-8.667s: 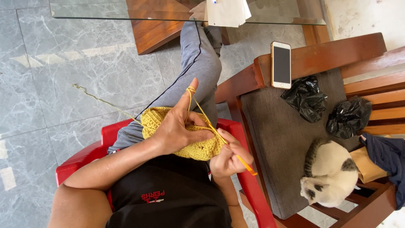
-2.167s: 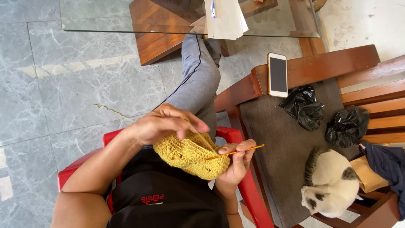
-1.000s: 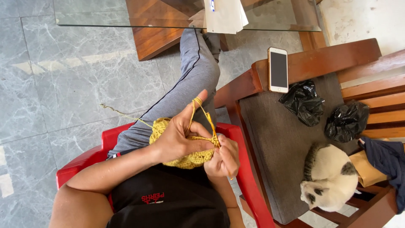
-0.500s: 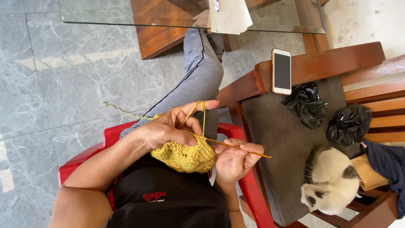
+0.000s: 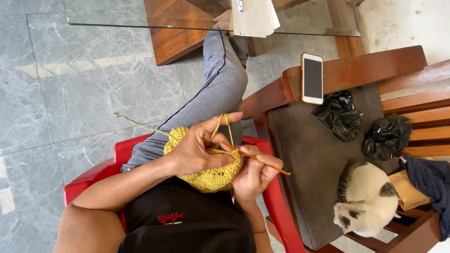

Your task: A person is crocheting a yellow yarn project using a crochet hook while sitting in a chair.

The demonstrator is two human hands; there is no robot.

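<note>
Yarn (image 5: 223,122) is looped tight over the raised forefinger of the left hand (image 5: 194,152), and this loop is the first thing that can slip: if the finger relaxes, the tension goes and the stitch on the crochet hook (image 5: 257,159) can open or fall off. The left grip is pressed on the yellow crochet piece (image 5: 213,177), thumb on top and fingers under it, and the piece lies on the lap, just above the black shirt (image 5: 187,220). The right hand (image 5: 253,175) pinches the thin hook near its middle, with the tip pointing into the edge of the piece and the other end pointing toward the wooden chair (image 5: 356,70). I judge that a small turn of the wrist can pull the hook out of the loop, because the hold is light.

The loose yarn tail (image 5: 136,122) runs away over the grey trouser leg (image 5: 211,98) toward the stone floor (image 5: 70,93); it can catch on the edge of the red plastic chair (image 5: 93,173) and drag the work.

A white and grey cat (image 5: 365,199) sleeps on the cushion (image 5: 309,154) just beside the right elbow; if it wakes, it can reach the moving yarn. Two black plastic bags (image 5: 340,115) and a phone (image 5: 312,78) on the armrest are well apart from the hands. A glass table (image 5: 117,14) stands beyond the knee and blocks nothing.
</note>
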